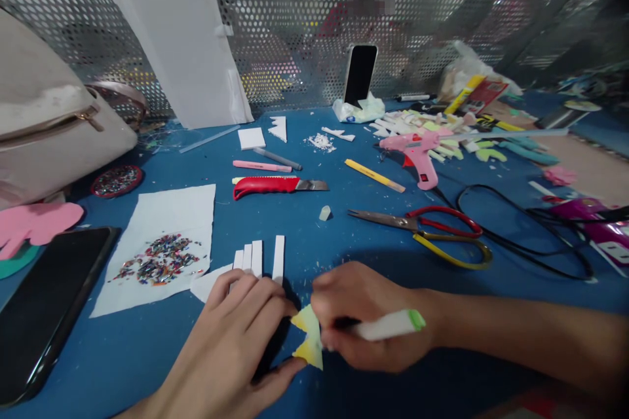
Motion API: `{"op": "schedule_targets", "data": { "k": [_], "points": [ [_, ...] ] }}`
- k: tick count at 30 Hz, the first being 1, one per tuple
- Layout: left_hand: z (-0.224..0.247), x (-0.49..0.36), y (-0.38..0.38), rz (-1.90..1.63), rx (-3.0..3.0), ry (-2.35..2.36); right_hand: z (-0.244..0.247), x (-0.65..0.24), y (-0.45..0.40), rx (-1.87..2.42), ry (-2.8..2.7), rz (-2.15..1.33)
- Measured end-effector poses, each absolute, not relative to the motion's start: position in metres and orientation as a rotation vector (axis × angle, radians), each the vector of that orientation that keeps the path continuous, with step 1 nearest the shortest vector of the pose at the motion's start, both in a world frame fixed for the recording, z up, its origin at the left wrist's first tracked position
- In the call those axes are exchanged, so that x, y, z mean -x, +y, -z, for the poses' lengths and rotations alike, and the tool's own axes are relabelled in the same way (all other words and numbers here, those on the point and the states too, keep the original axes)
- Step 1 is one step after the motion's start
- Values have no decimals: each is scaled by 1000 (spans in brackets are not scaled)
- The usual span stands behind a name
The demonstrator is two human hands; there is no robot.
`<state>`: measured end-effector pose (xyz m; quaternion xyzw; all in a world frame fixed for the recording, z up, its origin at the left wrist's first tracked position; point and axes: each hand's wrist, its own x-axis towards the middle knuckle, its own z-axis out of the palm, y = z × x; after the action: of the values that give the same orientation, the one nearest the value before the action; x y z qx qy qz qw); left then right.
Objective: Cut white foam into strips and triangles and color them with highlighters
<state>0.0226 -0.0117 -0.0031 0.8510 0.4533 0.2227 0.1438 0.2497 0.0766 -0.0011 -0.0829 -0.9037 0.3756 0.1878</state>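
Note:
My right hand (368, 317) is closed round a white marker with a green end (390, 326). Its tip is hidden behind my fingers, close to the edge of a small zigzag-cut piece (313, 334) coloured pale green and yellow. Thumb and fingers of my left hand (250, 334) pinch that piece from the left side, near the table surface. Just beyond my left knuckles lie several white strips (257, 258), their lower ends covered by the hand. A small translucent lump (325, 213) sits on the table ahead of my right hand.
Scissors (417, 222), a red utility knife (275, 186), a pink glue gun (415, 150) and a yellow marker (374, 175) lie ahead. Cables (521, 249) loop at right. Bead-covered paper (157, 255), a phone (49, 308) and a bag (54, 111) are left. Another phone (360, 75) stands upright behind.

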Motion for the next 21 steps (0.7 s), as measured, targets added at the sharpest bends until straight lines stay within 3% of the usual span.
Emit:
{"op": "schedule_targets", "data": {
  "k": [2,6,11,15,19,21],
  "points": [
    [4,-22,-12,-632,-2460,1306,2,-250,77,83,-2519,-1098],
    [4,-23,-13,-626,-2461,1301,2,-250,77,376,-2527,-1027],
    [3,-23,-13,-641,-2443,1302,4,-251,77,91,-2503,-1150],
    [4,-23,-12,-639,-2438,1294,4,-251,76,394,-2496,-1043],
    [6,-24,-13,-733,-2358,1312,4,-250,76,90,-2479,-1129],
    [6,-24,-13,-736,-2347,1309,4,-249,76,186,-2473,-1099]
  ]
}}
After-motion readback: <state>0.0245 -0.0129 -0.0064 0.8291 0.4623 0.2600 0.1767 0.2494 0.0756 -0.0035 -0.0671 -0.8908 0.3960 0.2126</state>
